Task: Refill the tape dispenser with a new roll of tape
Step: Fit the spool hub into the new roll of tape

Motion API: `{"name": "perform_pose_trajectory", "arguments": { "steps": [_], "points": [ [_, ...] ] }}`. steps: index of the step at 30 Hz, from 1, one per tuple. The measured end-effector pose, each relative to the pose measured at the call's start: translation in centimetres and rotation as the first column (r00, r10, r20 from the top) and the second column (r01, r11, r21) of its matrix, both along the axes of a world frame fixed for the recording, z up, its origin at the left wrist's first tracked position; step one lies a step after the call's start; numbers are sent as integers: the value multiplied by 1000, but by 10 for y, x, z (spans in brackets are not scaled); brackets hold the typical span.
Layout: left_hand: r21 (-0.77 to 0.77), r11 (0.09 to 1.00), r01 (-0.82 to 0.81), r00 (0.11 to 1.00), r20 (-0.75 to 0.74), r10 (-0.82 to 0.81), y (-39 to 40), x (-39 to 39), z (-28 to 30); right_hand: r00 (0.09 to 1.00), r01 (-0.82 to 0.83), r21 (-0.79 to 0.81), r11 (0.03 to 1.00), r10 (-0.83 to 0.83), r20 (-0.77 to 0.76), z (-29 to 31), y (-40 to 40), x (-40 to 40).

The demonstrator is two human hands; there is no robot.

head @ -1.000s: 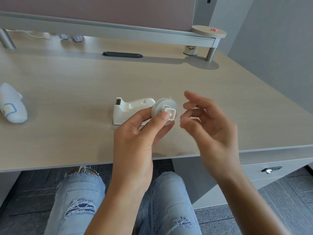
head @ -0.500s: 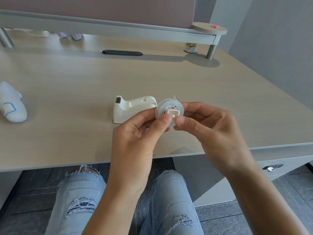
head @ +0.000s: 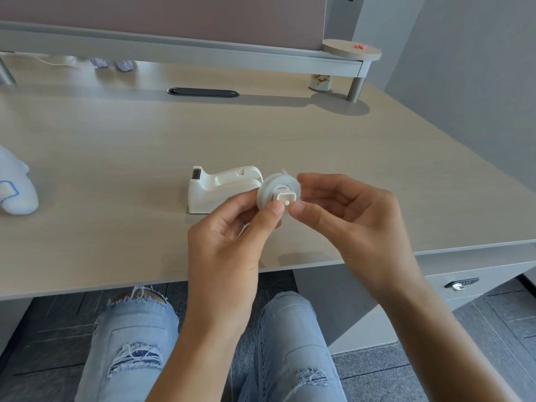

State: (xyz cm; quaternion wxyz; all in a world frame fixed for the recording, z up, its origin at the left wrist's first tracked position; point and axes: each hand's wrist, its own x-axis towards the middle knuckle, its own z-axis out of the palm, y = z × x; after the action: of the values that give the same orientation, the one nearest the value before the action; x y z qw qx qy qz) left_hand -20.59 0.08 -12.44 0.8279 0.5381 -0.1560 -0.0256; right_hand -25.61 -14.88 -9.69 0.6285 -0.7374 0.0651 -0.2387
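Observation:
A white tape dispenser (head: 216, 188) stands on the wooden desk (head: 116, 158), its cutter end to the left and its cradle empty. Just right of it and above the desk I hold a clear tape roll (head: 269, 190) with a white square-ended spindle (head: 285, 198) through its core. My left hand (head: 232, 230) pinches the roll from below with thumb and fingers. My right hand (head: 345, 216) grips the roll's right side, its thumb tip against the spindle end. A short loose tape end sticks up from the roll's top.
A white soft object with a blue outline (head: 14, 187) lies at the desk's left edge. A black cable slot (head: 203, 92) and a small printed cup (head: 320, 81) sit far back under a raised shelf (head: 352, 52). A locked drawer (head: 461, 284) is at the lower right.
My right hand, open and apart from the roll a second ago, has closed in on the roll and spindle. The roll has shifted slightly right; the dispenser has not moved.

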Motion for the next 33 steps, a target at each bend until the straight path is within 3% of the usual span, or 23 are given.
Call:
{"name": "perform_pose_trajectory", "arguments": {
  "steps": [2, 4, 13, 22, 33],
  "points": [
    [-10, 1000, -19, 1000, -5, 19, -1, -2, 0, 990, 103, -78, 992, -94, 102, -5, 5, -2],
    [-9, 1000, -24, 1000, 1, 24, -2, -3, 2, 984, 100, -109, 989, -82, 155, -9, 7, -2],
    [19, 1000, 16, 999, 31, -17, 2, 0, 6, 987, 62, -167, 984, -36, 155, 0, 6, -4],
    [107, 994, 28, 997, 67, -36, 3, 2, 5, 991, 77, -332, 940, -34, 132, 11, 3, -7],
    [206, 978, 45, 989, 128, -72, 4, 2, 2, 984, 109, -617, 779, 6, 181, 16, -8, -4]
  ]
}}
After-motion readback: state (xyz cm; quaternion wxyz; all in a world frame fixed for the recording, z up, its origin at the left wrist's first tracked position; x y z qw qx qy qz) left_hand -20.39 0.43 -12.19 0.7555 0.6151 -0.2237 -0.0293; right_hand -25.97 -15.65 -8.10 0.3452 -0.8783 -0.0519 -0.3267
